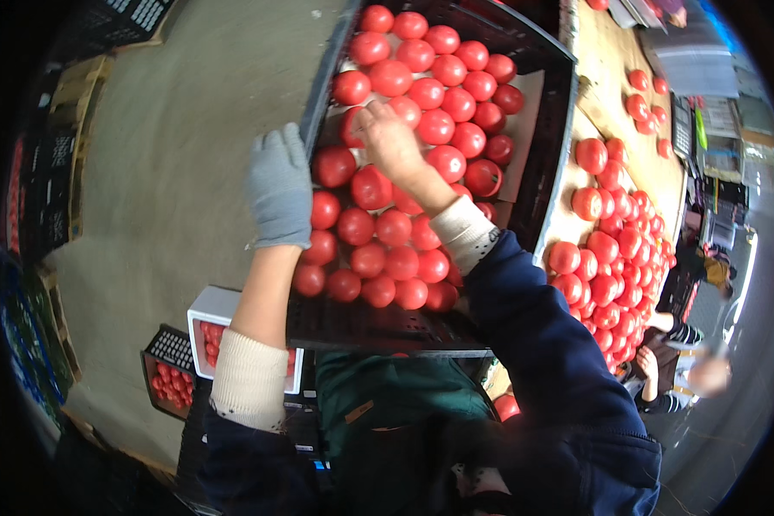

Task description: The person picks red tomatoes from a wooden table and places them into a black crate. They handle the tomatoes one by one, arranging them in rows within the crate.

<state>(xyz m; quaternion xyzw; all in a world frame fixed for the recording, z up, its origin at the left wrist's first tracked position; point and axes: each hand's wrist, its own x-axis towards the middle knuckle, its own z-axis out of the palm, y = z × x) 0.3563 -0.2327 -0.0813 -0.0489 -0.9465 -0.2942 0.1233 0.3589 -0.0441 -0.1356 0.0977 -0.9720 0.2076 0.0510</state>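
Observation:
A black plastic crate (387, 329) in front of me holds a layer of red tomatoes (393, 227) on a pale liner. My left hand (278, 187), in a grey knit glove, is at the crate's left rim with its fingers curled, covering part of that rim. Bare, my right hand (390, 138) reaches over the tomatoes. Its bunched fingertips touch a tomato (350, 127) near the left wall; the thumb is mostly hidden, so I cannot tell whether it grips. One tomato (484, 177) at the right shows a green stem.
Right of the crate, a wooden table (619, 58) bears a heap of tomatoes (613, 271). Another person's hand (647, 362) is beside the heap. Lower left are a white box (216, 297) and a smaller black crate (168, 345), both with tomatoes. Pallets (80, 97) line the far left.

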